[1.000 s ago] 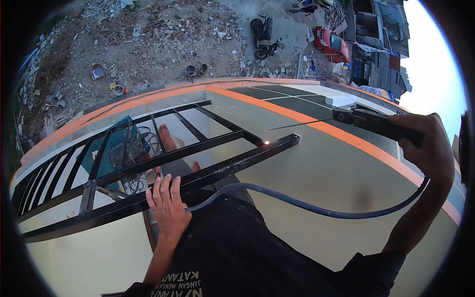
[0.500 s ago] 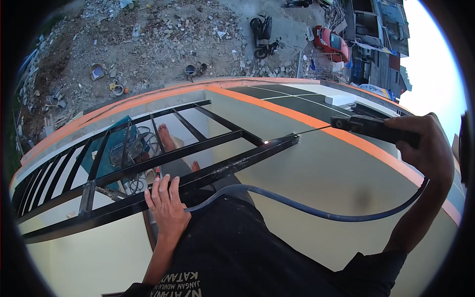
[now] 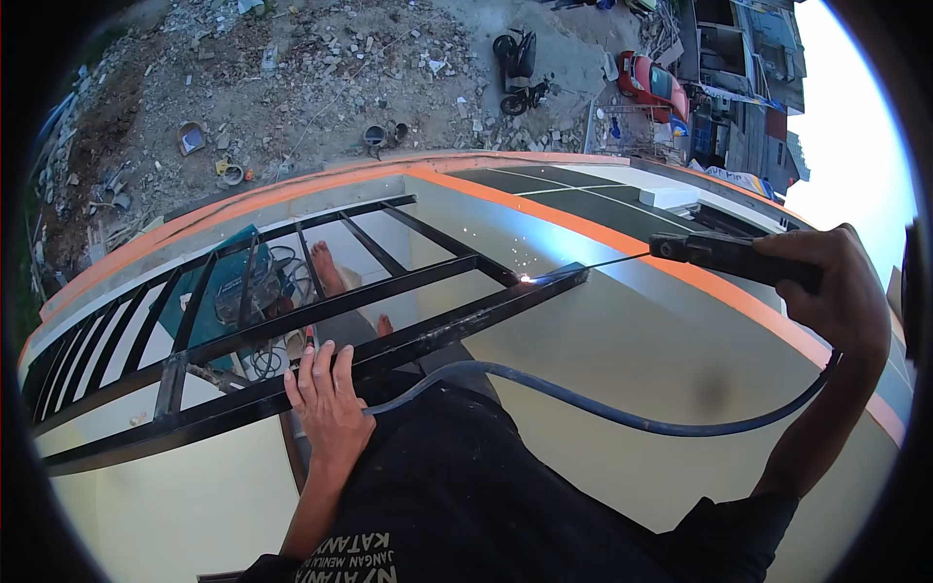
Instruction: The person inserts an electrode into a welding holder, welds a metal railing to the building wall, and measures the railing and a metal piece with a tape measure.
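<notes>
A black electrode holder is gripped in my right hand at the right. From its tip a thin rod points left to a bright arc, where a crossbar meets the outer rail of a black metal frame. Small sparks rise above that joint. My left hand has its fingers over the near rail, left of centre; its palm lies on the near side. A blue cable curves below the frame towards my right forearm.
Bare feet show beneath the frame, beside a teal sheet, a machine and coiled cables. An orange-edged ledge runs behind. Far below lie rubble, buckets, a motorcycle and a red car.
The small glow at the joint has grown into a bright arc with flying sparks, and bluish light falls on the wall behind. Both hands have hardly moved.
</notes>
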{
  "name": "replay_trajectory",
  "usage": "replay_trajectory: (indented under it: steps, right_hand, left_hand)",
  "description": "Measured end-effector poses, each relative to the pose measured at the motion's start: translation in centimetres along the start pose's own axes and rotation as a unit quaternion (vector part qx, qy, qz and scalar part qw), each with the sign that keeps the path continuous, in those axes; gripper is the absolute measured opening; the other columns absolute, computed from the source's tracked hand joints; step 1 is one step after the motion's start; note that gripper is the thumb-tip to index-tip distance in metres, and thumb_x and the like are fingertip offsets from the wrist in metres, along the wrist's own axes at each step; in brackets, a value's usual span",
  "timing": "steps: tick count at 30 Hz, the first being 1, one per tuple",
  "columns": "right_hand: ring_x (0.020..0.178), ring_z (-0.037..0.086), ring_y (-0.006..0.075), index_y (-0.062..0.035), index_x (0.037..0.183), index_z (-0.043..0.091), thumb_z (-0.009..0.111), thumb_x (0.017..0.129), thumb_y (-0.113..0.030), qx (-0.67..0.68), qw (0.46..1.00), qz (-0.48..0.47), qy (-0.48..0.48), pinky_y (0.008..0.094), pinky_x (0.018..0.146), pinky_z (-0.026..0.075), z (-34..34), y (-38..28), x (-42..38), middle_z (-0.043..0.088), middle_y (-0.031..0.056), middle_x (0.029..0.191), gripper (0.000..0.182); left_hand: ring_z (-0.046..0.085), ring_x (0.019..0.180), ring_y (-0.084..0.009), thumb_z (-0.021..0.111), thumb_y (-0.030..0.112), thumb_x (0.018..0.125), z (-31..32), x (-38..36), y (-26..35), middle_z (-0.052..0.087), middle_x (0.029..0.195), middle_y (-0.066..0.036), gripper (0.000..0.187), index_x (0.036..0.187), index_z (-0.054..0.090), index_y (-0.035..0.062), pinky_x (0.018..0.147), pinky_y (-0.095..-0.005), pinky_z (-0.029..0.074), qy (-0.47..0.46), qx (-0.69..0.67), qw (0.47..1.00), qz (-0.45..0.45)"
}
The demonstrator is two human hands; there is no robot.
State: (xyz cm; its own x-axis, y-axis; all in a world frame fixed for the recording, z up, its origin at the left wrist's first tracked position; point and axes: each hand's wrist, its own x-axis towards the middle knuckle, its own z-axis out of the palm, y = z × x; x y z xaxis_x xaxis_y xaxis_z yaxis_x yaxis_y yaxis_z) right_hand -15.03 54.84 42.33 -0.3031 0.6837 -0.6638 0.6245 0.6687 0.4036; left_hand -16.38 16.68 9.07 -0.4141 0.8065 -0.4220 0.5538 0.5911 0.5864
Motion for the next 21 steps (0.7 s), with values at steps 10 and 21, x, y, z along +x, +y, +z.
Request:
replay_trajectory:
  steps: [10,21]
  right_hand:
    - [0.070,0.073,0.0242,-0.0006,0.105,0.076,0.065,0.063,0.009,0.016,0.998,-0.019,0.061,0.0301,0.072,0.059,0.3,1.7,-0.2,0.075,0.0159,0.099,0.045]
    - [0.056,0.065,0.0163,0.0071,0.105,0.072,0.063,0.065,0.011,0.047,0.998,-0.049,-0.001,0.0273,0.057,0.050,-0.2,1.1,0.3,0.072,0.0165,0.075,0.041]
  left_hand:
    - [0.033,0.140,-0.0332,0.075,-0.005,0.057,0.2,-0.1,0.0,0.044,0.140,-0.011,0.087,0.137,0.046,0.0093,0.117,-0.0569,0.015,0.003,0.002,1.000,0.000]
    - [0.035,0.138,-0.0331,0.071,0.000,0.061,0.6,0.0,-0.3,0.045,0.139,-0.011,0.078,0.135,0.048,0.0097,0.116,-0.0584,0.016,0.027,0.036,0.999,0.015]
